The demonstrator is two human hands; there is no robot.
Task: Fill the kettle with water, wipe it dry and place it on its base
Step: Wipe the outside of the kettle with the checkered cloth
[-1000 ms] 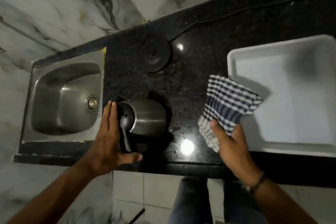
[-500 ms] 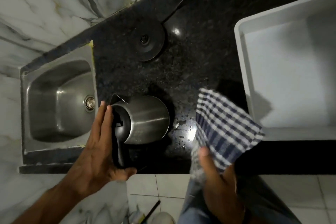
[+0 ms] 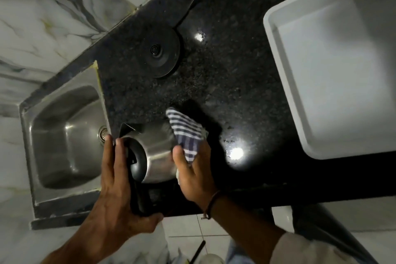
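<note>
A steel kettle (image 3: 156,148) with a black lid and handle stands on the dark granite counter (image 3: 225,83), near its front edge beside the sink. My left hand (image 3: 115,188) wraps around the black handle, fingers lying against the lid side. My right hand (image 3: 192,169) presses a blue-and-white checked cloth (image 3: 186,133) against the kettle's right side. The round black kettle base (image 3: 159,51) sits farther back on the counter, bare, with its cord running toward the wall.
A steel sink (image 3: 64,135) lies to the left of the kettle. A large white tray (image 3: 334,60) takes up the counter's right side. Marble wall tiles stand behind. Water drops glint on the counter right of the kettle.
My right hand has brought the checked cloth from the right onto the kettle's side. My left hand has closed around the handle.
</note>
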